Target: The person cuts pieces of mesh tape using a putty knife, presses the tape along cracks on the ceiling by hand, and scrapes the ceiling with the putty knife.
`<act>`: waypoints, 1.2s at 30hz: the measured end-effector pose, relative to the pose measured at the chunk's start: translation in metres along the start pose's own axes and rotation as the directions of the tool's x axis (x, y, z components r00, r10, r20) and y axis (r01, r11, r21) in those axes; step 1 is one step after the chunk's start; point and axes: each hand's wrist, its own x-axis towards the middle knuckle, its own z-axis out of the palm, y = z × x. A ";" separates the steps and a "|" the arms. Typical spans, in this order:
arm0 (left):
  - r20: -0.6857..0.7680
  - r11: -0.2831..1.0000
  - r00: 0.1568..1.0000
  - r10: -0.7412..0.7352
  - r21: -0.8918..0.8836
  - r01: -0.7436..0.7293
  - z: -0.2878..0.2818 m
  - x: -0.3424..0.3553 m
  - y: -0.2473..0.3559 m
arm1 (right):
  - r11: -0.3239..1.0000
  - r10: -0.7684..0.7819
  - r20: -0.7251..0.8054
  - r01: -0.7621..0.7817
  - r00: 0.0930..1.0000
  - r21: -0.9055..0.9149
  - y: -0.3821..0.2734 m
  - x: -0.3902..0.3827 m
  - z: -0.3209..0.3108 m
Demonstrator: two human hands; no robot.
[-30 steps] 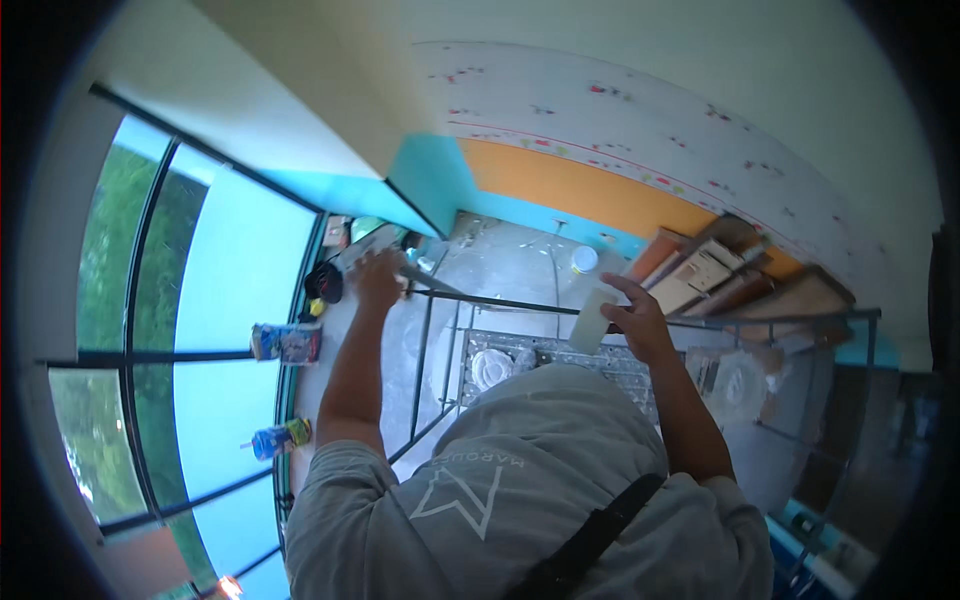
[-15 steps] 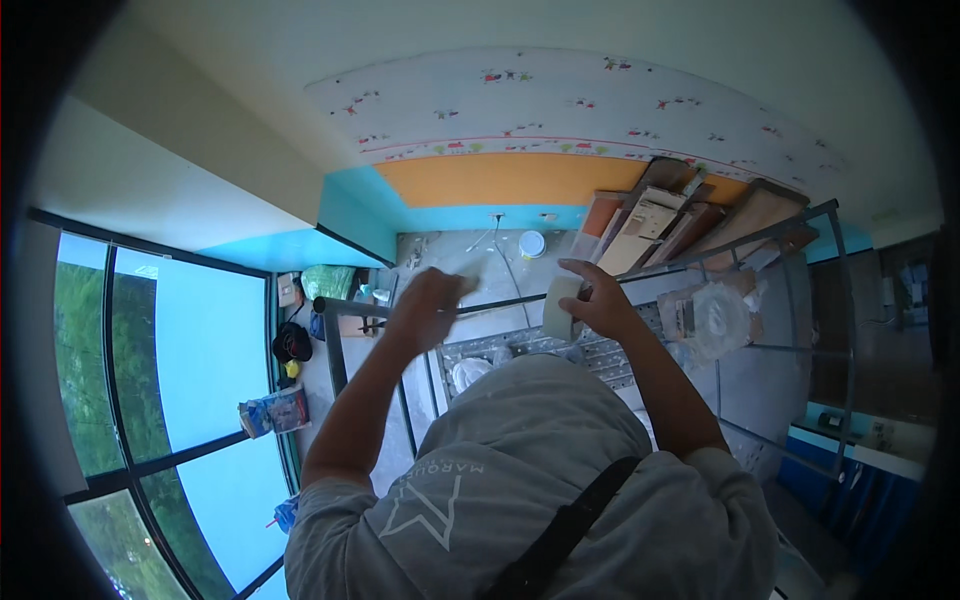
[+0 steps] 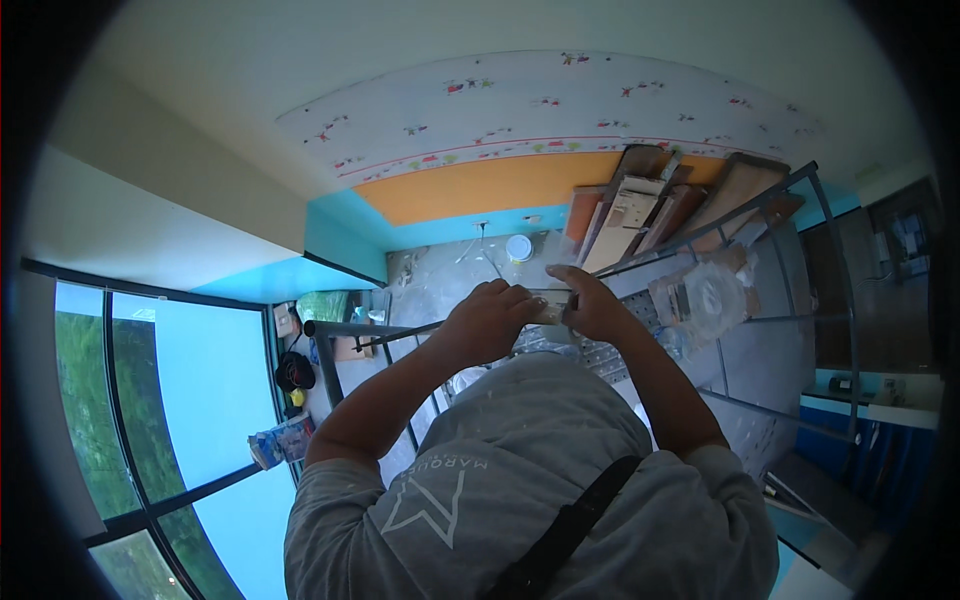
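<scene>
Both hands meet above the middle of a scaffold platform, in front of my grey shirt. A pale, flat, rectangular piece (image 3: pixel 549 306) spans the gap between them; its exact kind cannot be made out. My right hand (image 3: pixel 597 308) grips the right end, thumb and fingers closed around it. On the other end, the fingers of my left hand (image 3: pixel 487 320) are curled, knuckles up, touching the piece. Whether the left fingers pinch something else as well is hidden.
A dark metal scaffold rail (image 3: pixel 325 345) stands left, another frame (image 3: pixel 840 310) right. Clear plastic wrapping (image 3: pixel 712 298) lies right of my hands. Boards (image 3: pixel 622 222) lean on the far orange wall. A white bucket (image 3: pixel 519 248) sits on the floor below; windows (image 3: pixel 210 360) line the left.
My left hand has come right and down from its raised, blurred position to meet the piece. The right hand still holds it, now turned more level. The view has shifted slightly.
</scene>
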 end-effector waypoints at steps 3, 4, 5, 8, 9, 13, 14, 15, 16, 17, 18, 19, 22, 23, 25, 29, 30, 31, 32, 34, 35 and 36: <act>-0.003 1.000 1.000 0.019 -0.001 -0.019 0.003 0.006 0.003 | 0.991 -0.098 -0.049 0.093 0.994 -0.098 0.010 -0.003 0.002; -0.015 1.000 1.000 0.024 0.006 -0.024 0.004 0.007 0.005 | 0.963 -0.206 -0.084 0.187 0.975 -0.195 0.012 -0.004 0.004; -0.028 0.999 0.999 0.030 0.013 -0.029 0.005 0.008 0.006 | 0.963 -0.206 -0.085 0.187 0.975 -0.196 0.015 -0.004 0.005; 0.005 1.000 1.000 0.007 0.016 -0.007 0.012 0.014 0.005 | 0.953 -0.220 -0.111 0.190 0.969 -0.235 0.012 -0.010 0.006; 0.003 1.000 1.000 0.003 0.015 -0.003 0.017 0.012 -0.001 | 0.984 -0.100 -0.093 0.084 0.991 -0.155 0.009 -0.014 0.004; 0.245 0.950 0.925 -0.290 0.193 0.246 0.021 -0.006 -0.028 | 0.992 0.122 -0.052 -0.120 0.991 0.038 -0.029 -0.016 -0.019; 0.126 0.962 0.959 -0.254 0.137 0.237 0.018 -0.007 -0.028 | 0.992 0.124 -0.055 -0.122 0.991 0.041 -0.023 -0.014 -0.020; 0.004 0.972 0.975 -0.222 0.081 0.221 0.014 -0.009 -0.026 | 0.995 0.099 -0.093 -0.096 0.991 0.029 -0.013 -0.009 -0.024; -0.074 0.985 0.983 -0.168 0.027 0.171 0.005 -0.004 -0.017 | 0.997 0.072 -0.131 -0.070 0.989 0.013 -0.006 -0.006 -0.027; -0.080 0.984 0.982 -0.172 0.029 0.175 -0.002 -0.001 -0.012 | 0.998 0.065 -0.128 -0.064 0.990 0.010 -0.004 -0.004 -0.026; -0.074 0.985 0.982 -0.171 -0.017 0.171 -0.008 0.001 -0.009 | 0.999 0.044 -0.138 -0.041 0.989 0.023 -0.003 -0.002 -0.025; -0.068 0.983 0.982 -0.174 -0.066 0.170 -0.010 0.000 -0.005 | 0.999 0.024 -0.143 -0.020 0.989 0.034 -0.003 -0.003 -0.023; -0.200 0.933 0.912 -0.359 -0.047 0.357 -0.003 -0.005 -0.010 | 0.999 0.015 -0.216 -0.004 0.976 0.050 -0.005 0.001 -0.017; -0.211 0.932 0.908 -0.362 -0.044 0.361 -0.017 -0.004 -0.003 | 0.999 0.004 -0.212 0.006 0.977 0.045 -0.003 0.004 -0.016; -0.241 0.912 0.880 -0.410 -0.109 0.395 -0.034 -0.019 -0.002 | 0.969 0.041 -0.299 0.036 0.953 0.246 -0.007 0.010 -0.013; -0.198 0.804 0.787 -0.584 -0.273 0.528 -0.028 -0.045 -0.024 | 0.910 0.152 -0.249 -0.037 0.957 0.413 -0.038 0.022 -0.013; -0.214 0.804 0.781 -0.586 -0.273 0.528 -0.028 -0.050 -0.028 | 0.895 0.127 -0.241 -0.007 0.962 0.445 -0.047 0.025 -0.012; -0.174 0.800 0.791 -0.586 -0.278 0.532 -0.030 -0.053 -0.027 | 0.878 0.104 -0.233 0.021 0.967 0.478 -0.054 0.027 -0.010; -0.134 0.796 0.799 -0.586 -0.282 0.536 -0.033 -0.055 -0.026 | 0.881 0.090 -0.229 0.030 0.969 0.472 -0.059 0.030 -0.007; -0.203 0.811 0.794 -0.574 -0.276 0.516 -0.038 -0.059 -0.017 | 0.850 0.105 -0.209 0.021 0.972 0.527 -0.070 0.036 -0.001; -0.256 0.826 0.790 -0.557 -0.268 0.496 -0.039 -0.060 -0.012 | 0.851 0.092 -0.201 0.028 0.975 0.524 -0.075 0.039 0.004; -0.267 0.822 0.781 -0.565 -0.268 0.503 -0.038 -0.061 -0.009 | 0.824 0.083 -0.193 0.042 0.978 0.565 -0.080 0.042 0.009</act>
